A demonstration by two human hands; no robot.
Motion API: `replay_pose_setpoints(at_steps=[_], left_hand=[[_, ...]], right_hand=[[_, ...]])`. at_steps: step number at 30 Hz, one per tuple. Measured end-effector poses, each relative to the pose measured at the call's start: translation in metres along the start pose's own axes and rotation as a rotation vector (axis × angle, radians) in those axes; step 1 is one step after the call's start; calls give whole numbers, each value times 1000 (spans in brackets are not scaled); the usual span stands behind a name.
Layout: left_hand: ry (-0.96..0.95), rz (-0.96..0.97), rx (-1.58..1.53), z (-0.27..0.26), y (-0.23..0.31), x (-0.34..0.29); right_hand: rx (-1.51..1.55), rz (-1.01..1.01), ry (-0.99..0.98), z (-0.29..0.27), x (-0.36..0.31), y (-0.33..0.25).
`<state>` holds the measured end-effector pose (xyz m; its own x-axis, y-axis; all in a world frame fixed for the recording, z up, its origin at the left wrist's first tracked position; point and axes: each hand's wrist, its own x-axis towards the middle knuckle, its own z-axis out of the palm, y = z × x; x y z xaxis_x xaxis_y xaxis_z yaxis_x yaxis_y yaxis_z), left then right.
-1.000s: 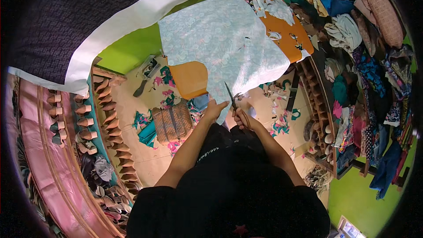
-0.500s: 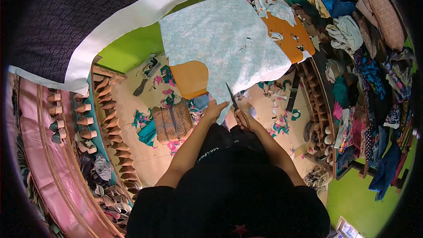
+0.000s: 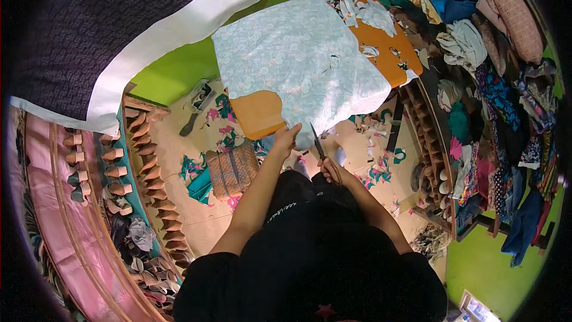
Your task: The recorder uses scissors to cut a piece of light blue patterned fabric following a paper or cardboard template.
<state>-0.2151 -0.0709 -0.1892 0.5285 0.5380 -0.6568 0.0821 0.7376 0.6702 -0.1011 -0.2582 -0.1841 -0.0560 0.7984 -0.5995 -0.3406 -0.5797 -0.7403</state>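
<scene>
A large pale blue-green patterned cloth lies over an orange tabletop, its near edge hanging over the front. My left hand is closed on that near edge, thumb and fingers pinching the cloth. Just to the right, my right hand grips the handles of dark scissors. Their blades point away from me, tips at the hanging cloth's edge; whether they are between layers I cannot tell. Small cloth scraps lie on the table's far right part.
A woven box-like bag stands on the floor left of me, among colourful scraps. Racks of wooden shoe lasts line the left side. Piled and hanging fabrics fill the right, with a black strip near the table.
My left hand has moved a little away from me along the cloth's near edge. The scissors in my right hand have drawn back slightly toward me and to the right.
</scene>
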Motion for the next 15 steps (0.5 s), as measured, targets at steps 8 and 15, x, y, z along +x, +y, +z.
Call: replay_pose_setpoints(at_steps=[8,15], left_hand=[[141,223,190,6,-21,8],[89,120,43,30,-7,-8]], right_hand=[[300,18,-106,3,22,-10],[714,66,-134,21,38,-12]])
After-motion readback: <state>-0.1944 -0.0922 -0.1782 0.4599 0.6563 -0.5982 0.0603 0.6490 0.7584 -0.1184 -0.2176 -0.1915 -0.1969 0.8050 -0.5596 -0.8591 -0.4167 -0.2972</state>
